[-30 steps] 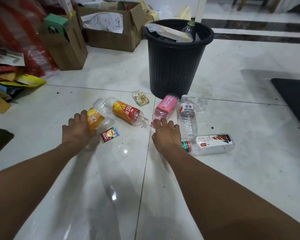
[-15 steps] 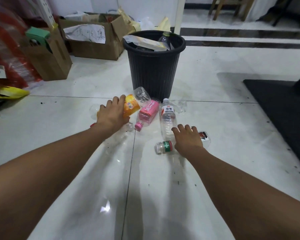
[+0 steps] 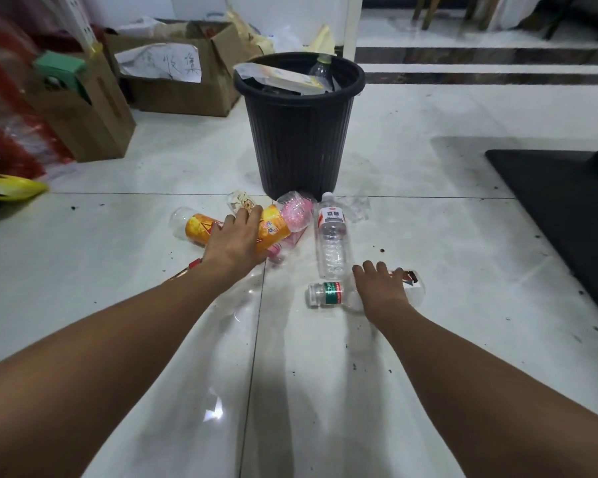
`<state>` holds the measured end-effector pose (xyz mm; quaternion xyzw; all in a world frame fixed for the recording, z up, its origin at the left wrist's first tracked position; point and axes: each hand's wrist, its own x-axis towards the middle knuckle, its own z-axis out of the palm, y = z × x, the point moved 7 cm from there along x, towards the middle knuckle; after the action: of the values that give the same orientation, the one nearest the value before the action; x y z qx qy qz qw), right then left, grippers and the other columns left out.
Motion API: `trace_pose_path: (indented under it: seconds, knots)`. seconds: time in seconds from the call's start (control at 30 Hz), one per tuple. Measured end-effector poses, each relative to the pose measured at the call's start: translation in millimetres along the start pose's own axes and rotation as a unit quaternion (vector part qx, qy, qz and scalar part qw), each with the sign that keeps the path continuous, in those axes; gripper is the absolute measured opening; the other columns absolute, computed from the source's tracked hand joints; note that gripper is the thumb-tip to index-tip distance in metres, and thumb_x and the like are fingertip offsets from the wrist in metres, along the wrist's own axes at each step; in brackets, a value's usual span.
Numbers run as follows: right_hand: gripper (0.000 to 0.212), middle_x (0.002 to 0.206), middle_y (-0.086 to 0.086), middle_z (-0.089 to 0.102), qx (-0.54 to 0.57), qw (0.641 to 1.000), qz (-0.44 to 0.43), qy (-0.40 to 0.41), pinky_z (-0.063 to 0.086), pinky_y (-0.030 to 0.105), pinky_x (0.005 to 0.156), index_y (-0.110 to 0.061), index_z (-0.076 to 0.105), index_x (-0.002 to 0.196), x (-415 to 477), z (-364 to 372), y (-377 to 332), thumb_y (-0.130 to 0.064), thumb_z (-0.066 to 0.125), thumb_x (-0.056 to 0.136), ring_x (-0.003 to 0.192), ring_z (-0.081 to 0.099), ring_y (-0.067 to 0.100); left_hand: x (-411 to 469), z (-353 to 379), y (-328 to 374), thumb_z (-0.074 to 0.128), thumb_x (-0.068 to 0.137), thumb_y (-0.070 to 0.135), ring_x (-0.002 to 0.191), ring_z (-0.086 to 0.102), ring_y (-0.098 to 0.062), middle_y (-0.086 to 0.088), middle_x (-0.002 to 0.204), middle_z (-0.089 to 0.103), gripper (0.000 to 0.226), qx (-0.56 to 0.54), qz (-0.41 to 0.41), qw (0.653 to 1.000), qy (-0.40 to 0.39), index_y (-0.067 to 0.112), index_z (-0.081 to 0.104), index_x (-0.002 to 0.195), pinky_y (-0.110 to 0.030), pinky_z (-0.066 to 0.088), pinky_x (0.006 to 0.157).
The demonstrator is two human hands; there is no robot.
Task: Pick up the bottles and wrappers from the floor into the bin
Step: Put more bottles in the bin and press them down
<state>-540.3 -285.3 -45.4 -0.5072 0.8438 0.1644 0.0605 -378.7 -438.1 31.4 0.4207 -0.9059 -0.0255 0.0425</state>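
Bottles being grasped on the white tiled floor (image 3: 446, 243) in front of a black ribbed plastic bin (image 3: 299, 139).
The fingers of the left hand (image 3: 233, 244) are curled round a yellow-labelled clear plastic bottle (image 3: 273, 229); those of the right hand (image 3: 380, 288) are curled over a green-labelled clear plastic bottle (image 3: 330, 293) lying on the floor.

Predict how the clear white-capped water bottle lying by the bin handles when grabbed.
The clear water bottle looks empty, so it is probably very light. It lies on its side on the glossy tile floor, so a nudge would likely roll it sideways. Its thin ribbed wall may well buckle under a hard squeeze.
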Motion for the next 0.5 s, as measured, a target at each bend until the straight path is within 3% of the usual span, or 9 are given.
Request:
trace_pose_path:
  seconds: [0.17,0.4,0.5]
  knots:
    - [0.064,0.137,0.008,0.038,0.032,0.999,0.016,-0.016,0.029,0.052,0.108,-0.01,0.03,0.138,-8.2,18.1,-12.2,-0.007,0.063,0.084,0.128,0.039,0.028,-2.8,8.8,-8.3,0.064,0.084,0.04,0.123,0.046,-0.031,-0.011,0.137,0.043,0.083,0.017,-0.001,1.0,-0.008,0.015,0.018,0.148,-0.048,0.04,0.1]
    - [0.052,0.132,0.007,0.046,0.105,0.994,0.029,-0.028,0.033,0.044,0.101,-0.01,0.032,0.136,-26.0,26.9,-20.3,-0.015,0.056,0.09,0.121,0.046,0.028,0.8,5.7,-14.1,0.063,0.085,0.042,0.124,0.045,-0.029,-0.01,0.14,0.041,0.084,0.055,0.019,0.998,-0.029,0.016,0.015,0.149,-0.046,0.039,0.1]
    - [0.064,0.13,0.007,0.044,0.116,0.993,0.019,-0.002,0.035,0.042,0.098,-0.009,0.031,0.136,-29.9,15.3,-22.7,-0.017,0.067,0.083,0.118,0.046,0.028,8.1,-4.4,-12.9,0.062,0.085,0.043,0.123,0.046,-0.028,-0.009,0.139,0.041,0.082,0.071,0.025,0.997,-0.022,0.017,0.017,0.148,-0.044,0.04,0.101]
